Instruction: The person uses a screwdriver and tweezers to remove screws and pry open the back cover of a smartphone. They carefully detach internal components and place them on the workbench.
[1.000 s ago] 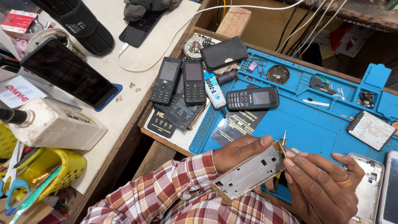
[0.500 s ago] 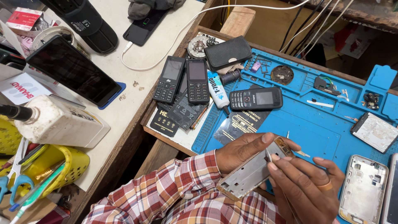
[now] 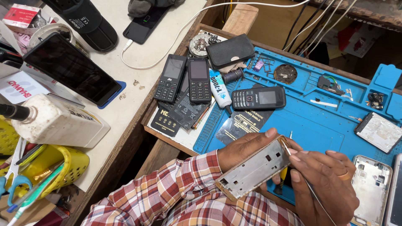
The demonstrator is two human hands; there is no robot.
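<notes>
My left hand (image 3: 245, 148), in a red plaid sleeve, grips a long silver phone frame (image 3: 253, 169) held at a slant over the near edge of the blue work mat (image 3: 318, 125). My right hand (image 3: 324, 188), with a ring on one finger, pinches a thin metal tool (image 3: 312, 192) whose tip touches the frame's upper end. A yellow-handled screwdriver shows just below the frame, partly hidden by my hands.
Three black keypad phones (image 3: 258, 98) (image 3: 199, 80) (image 3: 170, 78), a glue tube (image 3: 219, 89) and a black pouch (image 3: 230, 51) lie beyond my hands. Phone back shells (image 3: 370, 186) and a circuit board (image 3: 379, 132) sit at the right. A tablet (image 3: 71, 69), white bottle (image 3: 58, 122) and yellow basket (image 3: 63, 167) stand left.
My hands and the frame have shifted slightly left and nearer as the camera moved. My right hand has brought the thin tool up against the frame's upper end.
</notes>
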